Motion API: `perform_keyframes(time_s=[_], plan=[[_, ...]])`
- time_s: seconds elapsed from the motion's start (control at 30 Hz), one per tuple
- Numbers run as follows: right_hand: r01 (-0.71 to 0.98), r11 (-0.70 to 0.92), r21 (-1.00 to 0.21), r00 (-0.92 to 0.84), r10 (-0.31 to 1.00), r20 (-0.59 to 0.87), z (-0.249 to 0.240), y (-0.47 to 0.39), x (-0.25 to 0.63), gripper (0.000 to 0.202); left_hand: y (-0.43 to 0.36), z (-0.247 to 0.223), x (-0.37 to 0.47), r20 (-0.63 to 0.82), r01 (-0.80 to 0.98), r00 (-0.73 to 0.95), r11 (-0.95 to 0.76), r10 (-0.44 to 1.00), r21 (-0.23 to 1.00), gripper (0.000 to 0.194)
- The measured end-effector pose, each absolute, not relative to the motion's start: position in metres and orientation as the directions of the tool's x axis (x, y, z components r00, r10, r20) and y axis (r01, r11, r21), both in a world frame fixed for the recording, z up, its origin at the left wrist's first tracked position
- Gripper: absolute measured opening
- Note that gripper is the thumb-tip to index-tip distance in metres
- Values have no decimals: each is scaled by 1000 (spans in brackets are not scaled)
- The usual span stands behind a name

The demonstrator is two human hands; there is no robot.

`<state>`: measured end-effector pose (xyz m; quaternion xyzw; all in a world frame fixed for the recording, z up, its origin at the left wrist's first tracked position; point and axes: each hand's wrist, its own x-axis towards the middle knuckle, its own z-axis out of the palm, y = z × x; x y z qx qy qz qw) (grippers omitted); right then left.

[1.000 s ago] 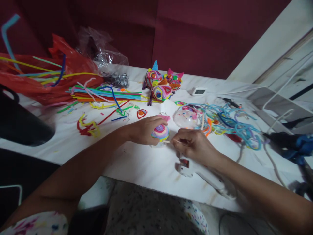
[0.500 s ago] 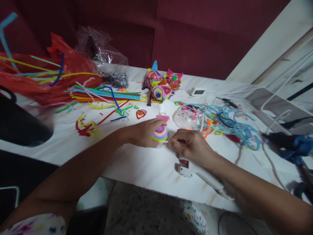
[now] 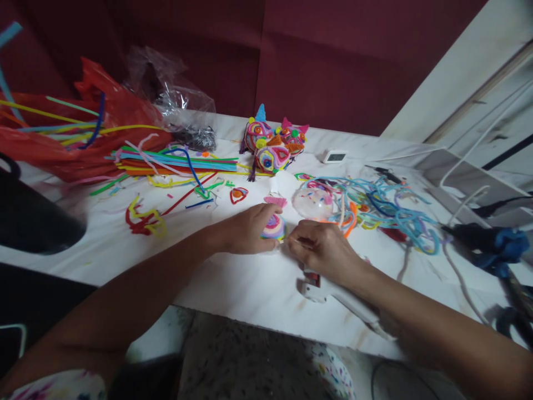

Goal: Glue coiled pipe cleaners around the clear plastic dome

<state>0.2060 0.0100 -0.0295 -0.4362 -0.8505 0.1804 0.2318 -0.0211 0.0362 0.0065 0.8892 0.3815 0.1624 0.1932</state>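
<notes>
Left hand (image 3: 252,229) clamped on striped ornament (image 3: 273,226), mid-surface (image 3: 250,283). Right hand (image 3: 322,244) pinched together just right; cannot tell on what. Risk: slack left grip could let ornament twist; lowered right wrist could nudge glue gun (image 3: 320,293).

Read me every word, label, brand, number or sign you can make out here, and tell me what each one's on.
No text is readable.
Small white display unit at the back of the table: dark marks on its screen, too small and blurred to read.
White glue gun by the right hand: no lettering can be made out.
Red plastic bag: no lettering can be made out either.
</notes>
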Motion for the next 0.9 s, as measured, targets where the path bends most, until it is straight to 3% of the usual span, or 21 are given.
perform_keyframes(time_s=[0.37,0.73,0.9], plan=[[713,516,-474,-480,853,205,-21,6,199,26,37,-3,-17,235,624,608,-639,759,449,59],[720,454,-525,-448,881,148,-27,25,209,19,35,0,-14,218,653,587,-615,780,443,62],[736,447,-509,-421,890,174,-32,31,211,25,37,1,-17,195,663,598,-617,777,425,64]])
